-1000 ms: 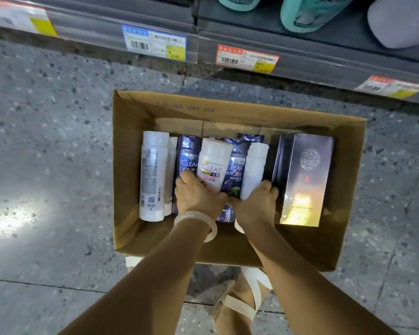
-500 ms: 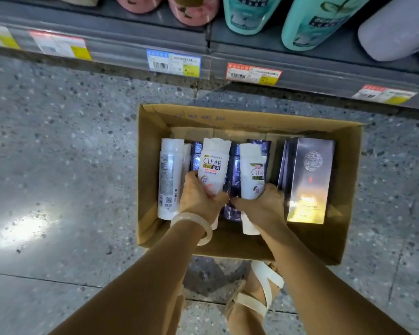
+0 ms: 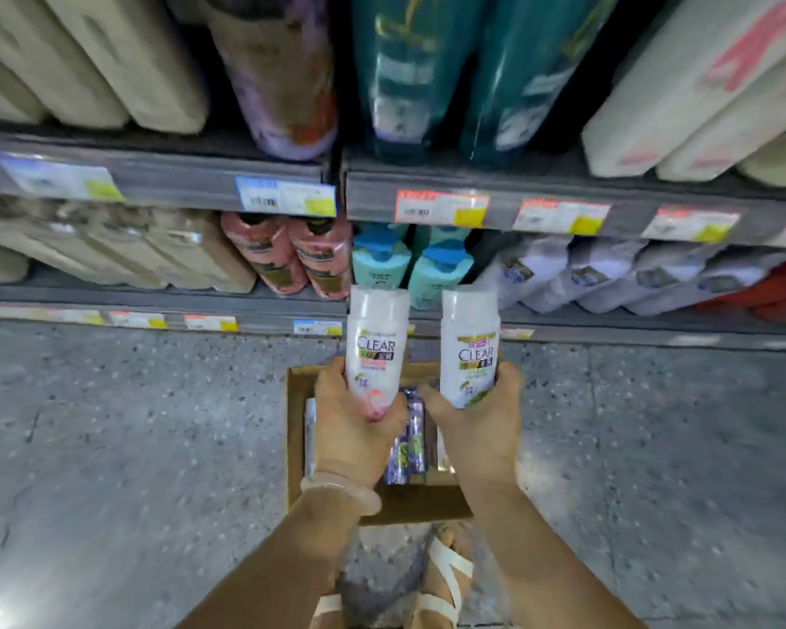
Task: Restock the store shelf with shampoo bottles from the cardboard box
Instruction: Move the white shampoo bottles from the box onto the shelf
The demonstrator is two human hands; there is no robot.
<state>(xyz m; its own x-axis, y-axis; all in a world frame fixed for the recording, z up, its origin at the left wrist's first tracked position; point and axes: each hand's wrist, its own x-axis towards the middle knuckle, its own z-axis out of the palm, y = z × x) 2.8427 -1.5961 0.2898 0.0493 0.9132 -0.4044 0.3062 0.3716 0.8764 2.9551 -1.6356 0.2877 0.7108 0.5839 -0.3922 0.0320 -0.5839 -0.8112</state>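
Shelves (image 3: 200,183) ahead blur; your left hand (image 3: 352,424) and right hand (image 3: 482,417) each grip a bottle (image 3: 373,351), hiding much of the box (image 3: 296,429).

Speckled grey terrazzo floor (image 3: 132,424) — grey shelving (image 3: 178,179) with price tags (image 3: 441,208).

Speckled grey floor (image 3: 132,447) across nine to three o'clock. White-strapped sandal (image 3: 445,578) at six o'clock. Pale bracelet (image 3: 341,488) just below centre. Price tags (image 3: 441,208) along the rail at twelve o'clock, blurred.
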